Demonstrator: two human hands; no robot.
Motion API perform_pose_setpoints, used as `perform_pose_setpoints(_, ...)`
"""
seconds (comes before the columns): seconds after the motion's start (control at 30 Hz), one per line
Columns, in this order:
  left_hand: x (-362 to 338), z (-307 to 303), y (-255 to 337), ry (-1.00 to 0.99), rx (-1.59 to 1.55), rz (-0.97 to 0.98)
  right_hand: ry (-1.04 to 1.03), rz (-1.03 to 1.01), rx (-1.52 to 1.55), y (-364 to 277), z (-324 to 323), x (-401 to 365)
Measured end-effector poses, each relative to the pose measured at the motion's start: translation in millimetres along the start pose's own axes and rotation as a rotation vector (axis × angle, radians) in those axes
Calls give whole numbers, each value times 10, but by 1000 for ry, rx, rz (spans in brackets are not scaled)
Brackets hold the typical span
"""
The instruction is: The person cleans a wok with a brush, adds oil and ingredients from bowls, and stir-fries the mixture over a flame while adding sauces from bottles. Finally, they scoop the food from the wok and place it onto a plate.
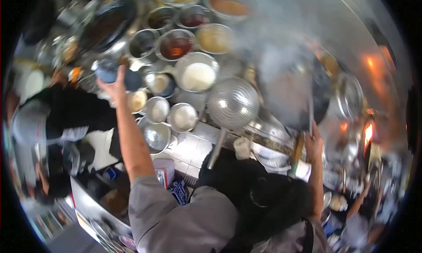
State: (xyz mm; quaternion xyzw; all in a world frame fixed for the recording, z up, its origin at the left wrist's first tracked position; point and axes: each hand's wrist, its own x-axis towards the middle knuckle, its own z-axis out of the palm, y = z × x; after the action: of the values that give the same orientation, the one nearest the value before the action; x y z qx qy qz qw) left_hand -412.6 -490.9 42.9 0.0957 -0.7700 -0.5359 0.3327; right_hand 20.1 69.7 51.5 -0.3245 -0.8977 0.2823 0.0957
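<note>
My left hand (pixel 115 85) reaches out to the left, its fingers closed on the edge of a dark bluish rounded object (pixel 109 71), too blurred to name surely. Below it stand small metal pots, one with pale contents (pixel 136 101). On the right, my right hand (pixel 314 144) grips a long thin metal handle (pixel 311 104) that runs up into a dark wok (pixel 323 97). Thick steam hides the tool's head and most of the wok's contents. Beside that hand is a wooden handle (pixel 298 149) with a greenish end.
A perforated metal strainer (pixel 233 103) lies in the middle, handle towards me. Behind are several metal pots of sauces, one dark red (pixel 176 45), one with white contents (pixel 196 76). Flames (pixel 368 133) burn at right. A co-worker in a black top (pixel 77 112) stands left; others work lower right.
</note>
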Motion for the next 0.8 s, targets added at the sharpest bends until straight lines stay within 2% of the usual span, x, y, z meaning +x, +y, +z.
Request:
perform_pose_setpoints(0.03,-26,118,-28,-42,-12,-3,17,-107,40,254,-12,-43)
perform_pose_setpoints(0.1,51,376,-528,-81,-66,-31,-148,-59,14,198,-261,-250)
perform_pose_setpoints(0.17,-74,571,-637,-107,-213,-27,-175,-211,-319,367,-531,-447)
perform_pose_setpoints(0.23,-77,655,-844,-121,0,1,-196,-182,-538,348,-861,-635)
perform_pose_setpoints(0.3,-141,689,-962,-202,122,33,-209,-174,-681,43,-1266,-760)
perform_pose_setpoints(0.33,-137,687,-1040,-298,94,18,-192,-242,-666,-83,-1471,-792)
perform_pose_setpoints(0.37,-132,655,-1154,-382,66,60,-203,-180,-699,-316,-1662,-870)
perform_pose_setpoints(0.4,-128,585,-1144,-359,70,61,-248,-39,-671,-664,-1822,-922)
perform_pose_setpoints(0.43,-74,487,-1043,-333,75,67,-284,-77,-695,-815,-1989,-978)
perform_pose_setpoints(0.5,-385,154,-166,-209,116,126,-376,119,-620,-931,-2177,-1094)
perform_pose_setpoints(0.53,-584,66,80,-91,305,214,-409,186,-597,-924,-2212,-1141)
perform_pose_setpoints(0.57,-933,52,339,-90,309,211,-402,235,-488,-805,-2143,-1183)
perform_pose_setpoints(0.63,-1659,88,886,-420,-20,324,-346,272,-372,-431,-1850,-1228)
perform_pose_setpoints(0.67,-2075,162,753,-593,-71,439,-339,195,-370,-84,-1669,-1203)
perform_pose_setpoints(0.7,-2698,236,1199,-685,28,397,-257,195,-199,238,-1415,-1210)
perform_pose_setpoints(0.73,-3169,337,1549,-891,-109,346,-193,306,-35,357,-1176,-1221)
perform_pose_setpoints(0.8,-4012,635,1759,-1114,-283,504,-162,484,77,236,-847,-1161)
